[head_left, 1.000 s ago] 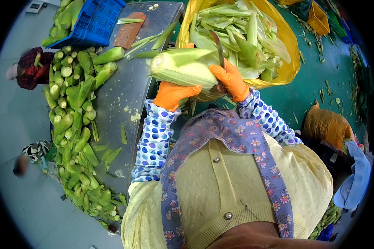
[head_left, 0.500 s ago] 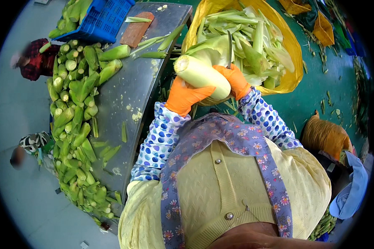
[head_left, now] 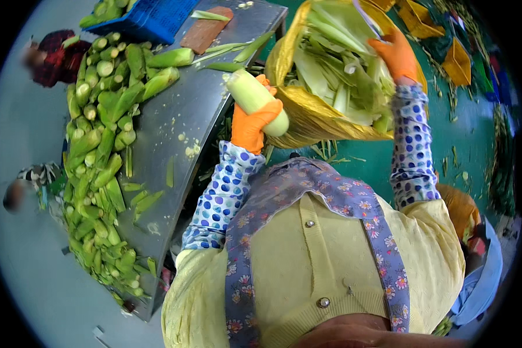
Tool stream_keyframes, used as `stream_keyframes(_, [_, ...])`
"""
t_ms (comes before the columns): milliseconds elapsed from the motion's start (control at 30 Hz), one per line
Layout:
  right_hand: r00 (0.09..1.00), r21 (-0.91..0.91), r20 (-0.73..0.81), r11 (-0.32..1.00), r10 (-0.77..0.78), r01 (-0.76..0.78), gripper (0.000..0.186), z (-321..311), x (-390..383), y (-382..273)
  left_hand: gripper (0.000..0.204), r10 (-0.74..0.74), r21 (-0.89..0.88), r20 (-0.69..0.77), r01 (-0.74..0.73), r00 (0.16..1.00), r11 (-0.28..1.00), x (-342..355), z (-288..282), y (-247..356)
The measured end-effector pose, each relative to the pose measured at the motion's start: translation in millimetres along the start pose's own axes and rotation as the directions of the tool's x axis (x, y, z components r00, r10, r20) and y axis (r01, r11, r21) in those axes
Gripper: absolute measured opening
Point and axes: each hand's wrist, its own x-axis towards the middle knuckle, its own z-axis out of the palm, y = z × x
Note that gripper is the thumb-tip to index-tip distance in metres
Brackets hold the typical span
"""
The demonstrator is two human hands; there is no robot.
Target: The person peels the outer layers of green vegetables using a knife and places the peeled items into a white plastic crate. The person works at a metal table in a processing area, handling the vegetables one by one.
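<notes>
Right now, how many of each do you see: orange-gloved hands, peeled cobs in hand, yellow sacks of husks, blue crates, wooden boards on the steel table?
Orange-gloved hands: 2, left hand and right hand
Peeled cob in hand: 1
Yellow sack of husks: 1
Blue crate: 1
Wooden board: 1
Total: 6

1. Both hands wear bright orange rubber gloves: the left hand [head_left: 255, 119] and the right hand [head_left: 397, 55]
2. Each forearm is covered by a white sleeve guard [head_left: 223, 194] printed with blue, purple and teal dots, gathered at the wrist where it meets the glove
3. A pale yellow knitted cardigan [head_left: 310, 255] covers the chest and shoulders, ribbed at its lower edge, with small round buttons down the front
4. Over it run lilac apron straps [head_left: 383, 249] in a small floral print, forming a V from the neck downward
</notes>
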Motion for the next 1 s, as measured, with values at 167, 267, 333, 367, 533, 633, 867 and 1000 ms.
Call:
stream_keyframes(167, [0.977, 0.146, -0.071, 0.967, -0.201, 0.209, 0.066, 10, -5, 8, 0.080, 0.282, 0.380, -0.003, -0.260, 0.959, 0.888, -16, -13, 10])
stream_keyframes(267, [0.947, 0.420, 0.141, 0.883, -0.289, 0.207, 0.055, 51, -35, -28, 0.079, 0.414, 0.547, -0.001, -0.346, 0.910, 0.762, -27, -17, 14])
stream_keyframes(333, [0.862, 0.540, 0.323, 0.824, -0.390, 0.171, 0.052, 78, -59, -60, 0.079, 0.466, 0.597, -0.051, -0.347, 0.883, 0.723, -40, -22, 21])
stream_keyframes(367, [0.801, 0.529, 0.477, 0.846, -0.361, 0.066, 0.051, 87, -70, -73, 0.079, 0.470, 0.608, -0.076, -0.333, 0.879, 0.721, -49, -26, 24])
stream_keyframes(533, [0.459, 0.509, 0.700, 0.833, -0.547, 0.218, 0.046, 90, -129, -102, 0.077, 0.328, 0.378, -0.647, -0.084, 0.688, 0.922, -148, -66, 1])
stream_keyframes(633, [0.239, 0.481, 0.785, 0.805, -0.572, 0.347, 0.044, 85, -144, -93, 0.052, 0.202, 0.109, -0.889, -0.238, 0.411, 0.965, -244, -105, -62])
stream_keyframes(867, [0.045, 0.507, 0.813, 0.743, -0.581, 0.436, 0.038, 103, -146, -73, 0.087, 0.160, 0.201, -0.979, 0.469, 0.125, 0.860, -480, -167, -202])
stream_keyframes(1000, [0.002, 0.526, 0.822, 0.761, -0.569, 0.379, 0.038, 102, -167, -80, 0.108, -0.023, -0.238, -0.948, 0.661, -0.316, 0.711, -577, -157, -213])
